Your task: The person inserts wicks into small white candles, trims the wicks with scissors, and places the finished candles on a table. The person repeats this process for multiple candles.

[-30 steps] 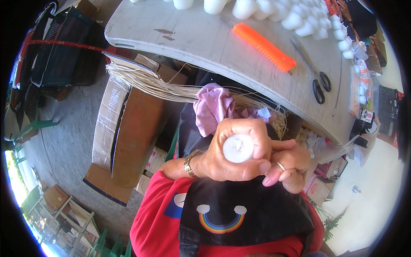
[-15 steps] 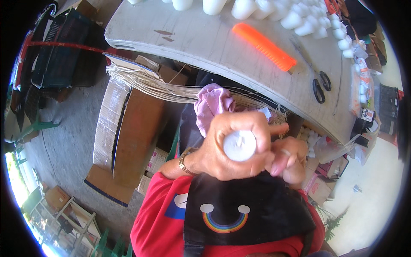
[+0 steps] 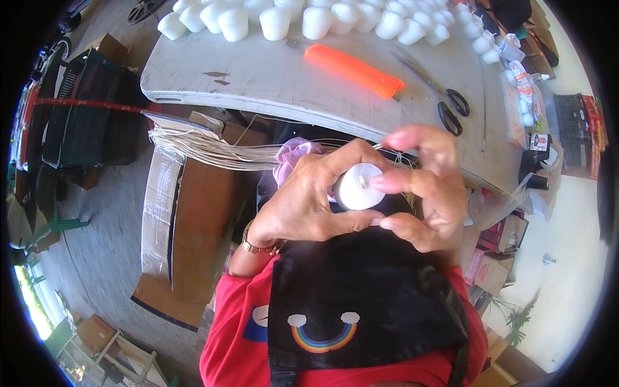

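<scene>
My left hand (image 3: 303, 197), with a gold bracelet at the wrist, is wrapped round a short white candle (image 3: 353, 191). The candle's round top, with a small wick at its middle, faces up toward me. My right hand (image 3: 429, 187) is at the candle's right side with its fingers curved and apart. One of its fingertips touches the top beside the wick, and its thumb lies near my left thumb. Behind my left hand, a crumpled mauve cloth (image 3: 293, 158) is partly hidden. A bundle of pale cords (image 3: 213, 151) runs from a cardboard box toward my hands.
On the grey table (image 3: 258, 80) stand several white candles (image 3: 274, 24), an orange comb-like plastic piece (image 3: 353, 71) and black-handled scissors (image 3: 451, 111). A tall cardboard box (image 3: 203, 226) stands on the floor at left. Plastic bags (image 3: 535, 193) hang about the table's right end.
My right hand has come up and its fingers have spread, one fingertip now on the candle's top. The candle is tilted so its side shows. The view has shifted slightly.
</scene>
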`<state>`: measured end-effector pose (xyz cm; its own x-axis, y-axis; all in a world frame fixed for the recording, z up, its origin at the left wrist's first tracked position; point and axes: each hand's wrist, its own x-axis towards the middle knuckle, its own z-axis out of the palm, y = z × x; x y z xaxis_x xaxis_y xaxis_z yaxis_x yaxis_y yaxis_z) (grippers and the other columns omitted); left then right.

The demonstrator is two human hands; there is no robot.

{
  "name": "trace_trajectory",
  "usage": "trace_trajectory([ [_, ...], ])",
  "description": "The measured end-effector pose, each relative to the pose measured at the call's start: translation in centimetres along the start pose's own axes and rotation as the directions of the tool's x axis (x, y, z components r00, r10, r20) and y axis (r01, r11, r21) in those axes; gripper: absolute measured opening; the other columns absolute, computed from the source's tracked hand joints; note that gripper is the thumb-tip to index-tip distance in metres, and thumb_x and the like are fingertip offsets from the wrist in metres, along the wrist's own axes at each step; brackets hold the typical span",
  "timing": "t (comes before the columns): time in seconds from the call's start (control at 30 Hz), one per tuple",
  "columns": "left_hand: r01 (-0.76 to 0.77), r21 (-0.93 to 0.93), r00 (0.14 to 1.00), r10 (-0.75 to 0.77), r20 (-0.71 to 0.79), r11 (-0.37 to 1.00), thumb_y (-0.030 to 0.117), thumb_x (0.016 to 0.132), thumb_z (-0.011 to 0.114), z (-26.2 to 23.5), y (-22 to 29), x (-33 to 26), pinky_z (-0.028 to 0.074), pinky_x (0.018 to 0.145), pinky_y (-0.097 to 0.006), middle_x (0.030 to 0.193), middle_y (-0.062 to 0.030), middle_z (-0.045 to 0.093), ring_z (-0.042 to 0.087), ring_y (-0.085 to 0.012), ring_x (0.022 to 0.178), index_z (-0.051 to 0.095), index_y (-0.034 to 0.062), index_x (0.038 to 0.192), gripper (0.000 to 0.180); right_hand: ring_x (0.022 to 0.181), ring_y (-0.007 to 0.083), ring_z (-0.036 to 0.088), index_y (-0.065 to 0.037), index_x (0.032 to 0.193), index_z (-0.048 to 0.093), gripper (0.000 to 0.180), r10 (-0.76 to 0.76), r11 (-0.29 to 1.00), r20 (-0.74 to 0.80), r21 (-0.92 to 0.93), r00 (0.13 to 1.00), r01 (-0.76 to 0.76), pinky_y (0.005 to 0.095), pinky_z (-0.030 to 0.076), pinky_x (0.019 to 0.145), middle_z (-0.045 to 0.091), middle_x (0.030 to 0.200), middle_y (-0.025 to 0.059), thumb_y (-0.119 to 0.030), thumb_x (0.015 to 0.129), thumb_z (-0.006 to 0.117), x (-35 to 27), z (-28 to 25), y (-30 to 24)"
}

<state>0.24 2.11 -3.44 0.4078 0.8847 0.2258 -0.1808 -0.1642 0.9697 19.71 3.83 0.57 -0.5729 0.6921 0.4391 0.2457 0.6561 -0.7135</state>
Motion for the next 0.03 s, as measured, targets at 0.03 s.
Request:
trace_trajectory([
  [0.03, 0.006, -0.025, 0.999, -0.005, 0.047, 1.0, 0.0, 0.067, 0.072, -0.12, -0.06, 0.11, 0.05, 0.081, -0.033, 0.097, -0.0074, 0.066, 0.065, -0.0211, 0.093, 0.057, 0.0045, 0.103, 0.039, 0.109, 0.0272, 0.052, -0.006, 0.102, 0.07, 0.035, 0.004, 1.0, 0.036, 0.029, 0.999, -0.005, 0.0377, 0.043, 0.09, 0.05, 0.118, 0.0141, -0.03, 0.078, 0.075, 0.29, 0.04, 0.08],
])
